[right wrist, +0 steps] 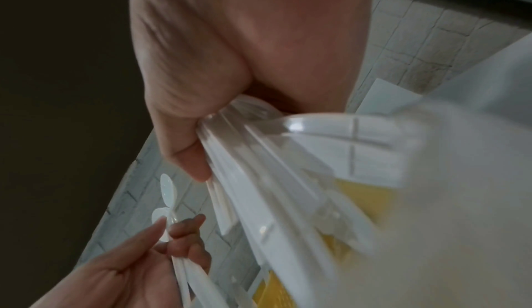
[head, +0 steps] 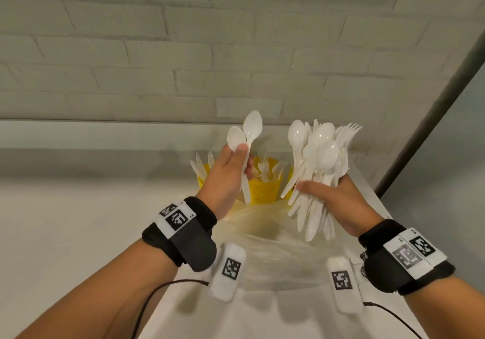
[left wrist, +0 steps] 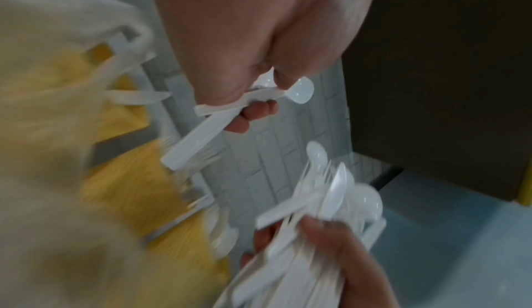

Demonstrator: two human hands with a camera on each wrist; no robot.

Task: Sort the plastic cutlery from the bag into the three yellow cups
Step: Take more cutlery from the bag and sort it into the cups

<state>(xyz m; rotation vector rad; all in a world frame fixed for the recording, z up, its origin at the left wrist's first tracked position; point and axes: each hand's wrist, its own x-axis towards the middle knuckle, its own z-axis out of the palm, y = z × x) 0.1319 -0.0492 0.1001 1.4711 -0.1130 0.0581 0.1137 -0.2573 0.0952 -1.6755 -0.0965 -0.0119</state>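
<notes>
Readable text is scarce. The white tag (head: 176, 216) on the left wrist band carries a small "L5" at its corner, next to a black-and-white square code marker. The right wrist band's tag (head: 412, 250) has small characters at its edge, too blurred to read (looks like two, can't confirm). The two white blocks (head: 227, 271) below the wrists show only code patterns, no letters. Nothing legible in either wrist view.
</notes>
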